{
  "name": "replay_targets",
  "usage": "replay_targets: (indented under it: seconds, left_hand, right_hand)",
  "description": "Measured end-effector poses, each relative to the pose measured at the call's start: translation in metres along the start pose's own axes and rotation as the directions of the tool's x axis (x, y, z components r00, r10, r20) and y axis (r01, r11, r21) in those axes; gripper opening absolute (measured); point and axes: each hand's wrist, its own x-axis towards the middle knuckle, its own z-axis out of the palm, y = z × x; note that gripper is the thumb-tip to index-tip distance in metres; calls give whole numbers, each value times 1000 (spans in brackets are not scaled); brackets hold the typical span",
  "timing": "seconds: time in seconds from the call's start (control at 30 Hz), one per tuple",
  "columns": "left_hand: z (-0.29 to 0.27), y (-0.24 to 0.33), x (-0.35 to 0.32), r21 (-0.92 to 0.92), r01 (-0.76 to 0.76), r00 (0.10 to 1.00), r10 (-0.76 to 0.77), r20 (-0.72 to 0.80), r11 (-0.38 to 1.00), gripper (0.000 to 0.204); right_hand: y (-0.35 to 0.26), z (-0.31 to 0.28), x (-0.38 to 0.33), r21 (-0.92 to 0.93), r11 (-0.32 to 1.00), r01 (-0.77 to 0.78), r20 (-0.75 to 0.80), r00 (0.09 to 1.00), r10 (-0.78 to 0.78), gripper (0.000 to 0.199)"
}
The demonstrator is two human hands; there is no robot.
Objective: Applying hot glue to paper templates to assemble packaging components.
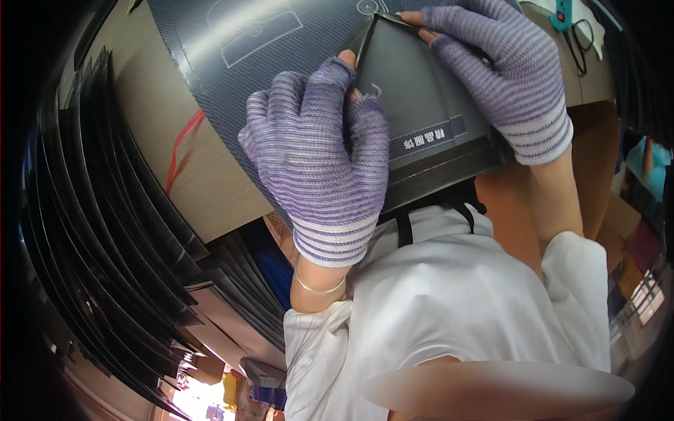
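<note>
My left hand (316, 147), in a purple-and-white striped glove with bare fingertips, pinches the left slanting edge of a dark grey folded sheet (414, 98) between thumb and index finger. My right hand (502, 67), gloved alike, has its thumb and fingertips closed on the sheet's upper right edge, near the peak. The folded edges meet in a point between the hands. A printed label strip (425, 140) crosses the sheet's lower part, above a thick dark band at the near side. Whether the piece is a bag or a box cannot be told.
Beneath lies a dark patterned board (232, 91) with white outline drawings, on a pale wooden table (158, 105). Many curved black sheets (105, 189) stand stacked at the left. A red cord (181, 151) hangs over the table. Scissors (581, 42) and a teal-handled tool (562, 15) lie far right.
</note>
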Motion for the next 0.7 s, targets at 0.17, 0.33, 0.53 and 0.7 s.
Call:
replay_targets:
  seconds: [0.17, 0.33, 0.53, 0.7]
  left_hand:
    - [3, -4, 0, -22, 2, 1000, -2, -5, 1000, 25]
    - [5, -13, -12, -54, -22, 999, 19, -42, 998, 28]
    - [5, -8, -11, -44, -36, 998, 34, -49, 998, 26]
    - [2, -13, -14, -64, -24, 998, 20, -51, 998, 28]
  right_hand:
    - [20, 21, -1, 191, 980, 59, -94, 995, -42, 17]
    - [5, 18, -19, 221, 971, 85, -216, 976, -37, 19]
    - [-1, 17, -23, 81, 996, 23, -186, 983, -8, 17]
    - [13, 22, -25, 337, 939, 67, -296, 954, 38, 20]
